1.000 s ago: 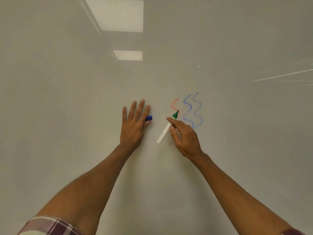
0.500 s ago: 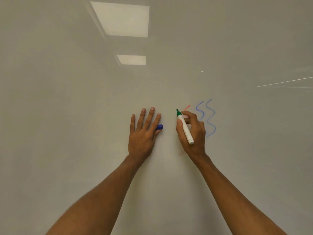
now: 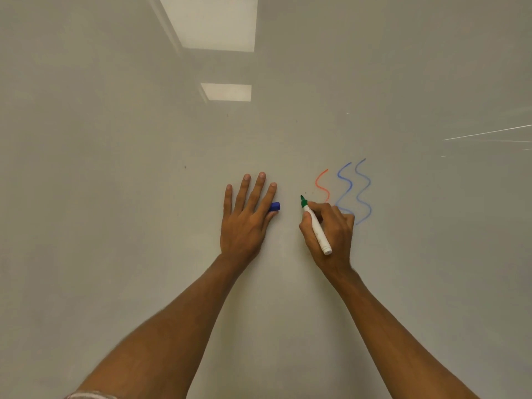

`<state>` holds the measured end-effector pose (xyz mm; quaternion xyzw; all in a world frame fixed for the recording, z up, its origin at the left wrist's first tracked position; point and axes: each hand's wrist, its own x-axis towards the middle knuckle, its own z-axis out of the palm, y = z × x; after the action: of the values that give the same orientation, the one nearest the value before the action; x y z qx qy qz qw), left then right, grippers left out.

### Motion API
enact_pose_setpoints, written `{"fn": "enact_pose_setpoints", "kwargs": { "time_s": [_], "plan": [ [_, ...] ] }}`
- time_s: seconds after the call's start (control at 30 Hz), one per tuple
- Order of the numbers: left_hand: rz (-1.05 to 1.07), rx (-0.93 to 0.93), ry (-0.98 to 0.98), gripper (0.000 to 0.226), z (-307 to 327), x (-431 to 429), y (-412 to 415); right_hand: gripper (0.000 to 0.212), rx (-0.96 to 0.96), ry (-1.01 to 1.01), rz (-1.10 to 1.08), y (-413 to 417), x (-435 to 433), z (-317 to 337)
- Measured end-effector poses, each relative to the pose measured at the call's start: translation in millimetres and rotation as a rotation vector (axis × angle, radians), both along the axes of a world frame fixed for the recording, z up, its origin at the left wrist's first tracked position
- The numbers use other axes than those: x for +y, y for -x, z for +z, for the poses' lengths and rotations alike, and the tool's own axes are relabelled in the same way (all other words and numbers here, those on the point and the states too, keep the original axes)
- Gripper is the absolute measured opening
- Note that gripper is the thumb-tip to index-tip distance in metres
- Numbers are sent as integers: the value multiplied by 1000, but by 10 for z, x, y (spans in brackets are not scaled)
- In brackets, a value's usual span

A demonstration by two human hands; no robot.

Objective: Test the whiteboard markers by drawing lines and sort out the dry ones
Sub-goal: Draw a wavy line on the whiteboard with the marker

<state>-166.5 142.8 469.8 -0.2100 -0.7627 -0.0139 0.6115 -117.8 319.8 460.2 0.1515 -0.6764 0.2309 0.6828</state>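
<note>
Left hand (image 3: pixel 243 226) flat, spread; right hand (image 3: pixel 335 236) grips marker (image 3: pixel 316 228).

White green-tipped marker (image 3: pixel 316 227); orange squiggle (image 3: pixel 322 184); blue wavy lines (image 3: pixel 363 191); blue cap (image 3: pixel 274 206).

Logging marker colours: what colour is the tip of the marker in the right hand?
The marker has a green tip; the head view shows it.

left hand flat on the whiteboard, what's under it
Only a blue plastic marker end pokes out from under the left hand, against the whiteboard. The rest is hidden beneath the hand.
</note>
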Motion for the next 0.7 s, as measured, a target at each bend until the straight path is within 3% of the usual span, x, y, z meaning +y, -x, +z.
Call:
{"fn": "enact_pose_setpoints", "kwargs": {
  "time_s": [0.13,0.3,0.53,0.7],
  "plan": [
    [-4,-1,-1,58,-7,7,-4,19,-4,105,-4,-17,-32,-231],
    [-7,-10,-5,57,9,8,-4,14,-8,-74,-107,-56,-25,-484],
    [-33,-45,-14,55,-23,-3,-33,17,-116,76,-73,-145,24,-844],
    [-19,-72,-40,55,-49,-6,-99,11,-161,-152,-122,-195,-11,-924]
  ]
}}
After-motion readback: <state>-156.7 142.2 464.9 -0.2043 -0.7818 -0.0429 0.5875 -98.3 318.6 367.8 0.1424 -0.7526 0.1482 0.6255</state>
